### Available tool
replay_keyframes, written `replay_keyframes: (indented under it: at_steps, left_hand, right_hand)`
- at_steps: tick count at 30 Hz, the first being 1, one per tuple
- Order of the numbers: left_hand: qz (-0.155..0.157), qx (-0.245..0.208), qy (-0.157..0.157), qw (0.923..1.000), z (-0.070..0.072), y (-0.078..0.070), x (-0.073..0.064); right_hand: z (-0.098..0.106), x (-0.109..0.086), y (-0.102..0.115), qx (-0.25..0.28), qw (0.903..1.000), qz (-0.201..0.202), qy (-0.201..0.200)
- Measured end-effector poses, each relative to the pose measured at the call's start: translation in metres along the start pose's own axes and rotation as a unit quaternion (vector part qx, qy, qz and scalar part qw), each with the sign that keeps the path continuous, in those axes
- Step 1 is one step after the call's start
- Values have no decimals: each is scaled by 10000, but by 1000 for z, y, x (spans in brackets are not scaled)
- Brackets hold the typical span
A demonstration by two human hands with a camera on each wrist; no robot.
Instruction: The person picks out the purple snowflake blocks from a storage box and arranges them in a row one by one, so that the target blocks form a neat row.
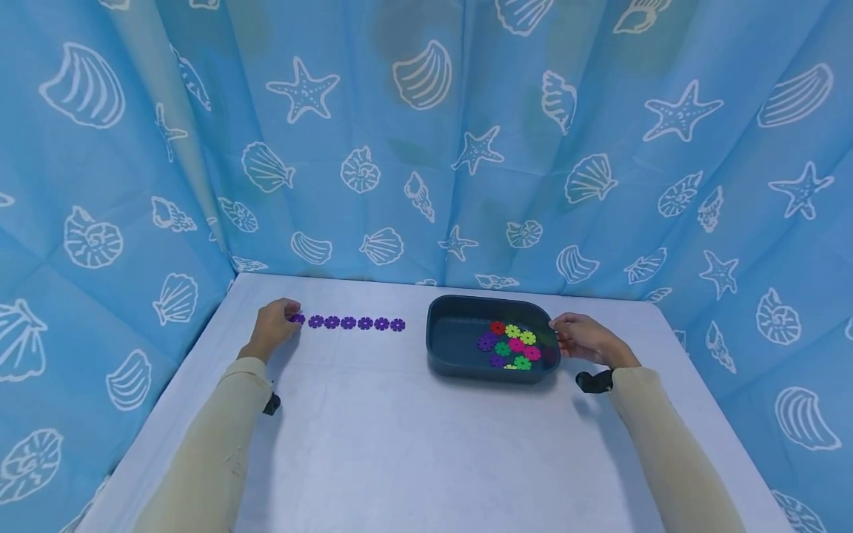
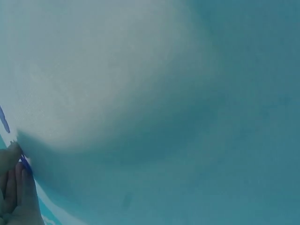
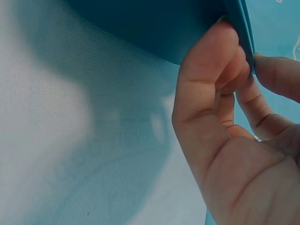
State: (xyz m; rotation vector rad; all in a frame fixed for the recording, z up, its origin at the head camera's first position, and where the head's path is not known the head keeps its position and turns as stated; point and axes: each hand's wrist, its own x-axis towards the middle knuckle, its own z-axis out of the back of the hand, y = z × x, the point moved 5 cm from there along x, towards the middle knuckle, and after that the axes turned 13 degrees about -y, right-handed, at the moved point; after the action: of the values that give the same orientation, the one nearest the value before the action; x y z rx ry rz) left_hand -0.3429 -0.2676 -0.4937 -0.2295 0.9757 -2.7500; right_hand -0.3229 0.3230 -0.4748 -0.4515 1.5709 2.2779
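Note:
At the left end of a row of purple flower-shaped discs (image 1: 349,323), my left hand (image 1: 273,326) pinches another purple disc (image 1: 297,319) between thumb and fingers. In the left wrist view this disc (image 2: 26,163) shows edge-on at the fingertips. A dark blue rectangular basin (image 1: 460,373) stands right of the row. My right hand (image 1: 588,339) grips its right rim; the right wrist view shows fingers (image 3: 206,61) curled under the rim (image 3: 243,33) and the thumb against its outer side. Red, yellow, green, pink and purple discs (image 1: 516,345) lie inside the basin, toward its right.
A white cloth (image 1: 400,451) covers the table. Blue curtains (image 1: 400,148) with white shell and starfish prints hang along the back and both sides, close to the table's edges. Dark bands (image 1: 594,381) circle both wrists.

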Motion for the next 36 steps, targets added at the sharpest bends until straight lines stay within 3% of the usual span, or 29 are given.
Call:
replay_keyframes:
  at_steps: [14,19,23,27,32,36]
  left_hand:
    - [27,-68,211,9998,-3,-4,1]
    - [-68,-137,103,9998,4,-18,2]
    - [-614,-383,-228,9971,3,-51,4]
    - [-1327,-838,-358,9870,-12,-104,0]
    - [-1977,-1421,-121,9698,-45,-172,-17]
    - [-2340,-1631,67,9584,-77,-214,-35]
  right_hand:
    - [2,-3,-1,-32,10000,46,-61]
    - [1,-1,-1,-40,10000,7,-69]
    - [2,-1,-1,-66,9999,-11,-79]
    - [3,-1,-1,-79,9999,-33,-125]
    - [1,-2,-1,-93,9999,-57,-131]
    - [-1,-2,0,-84,9999,-45,-131]
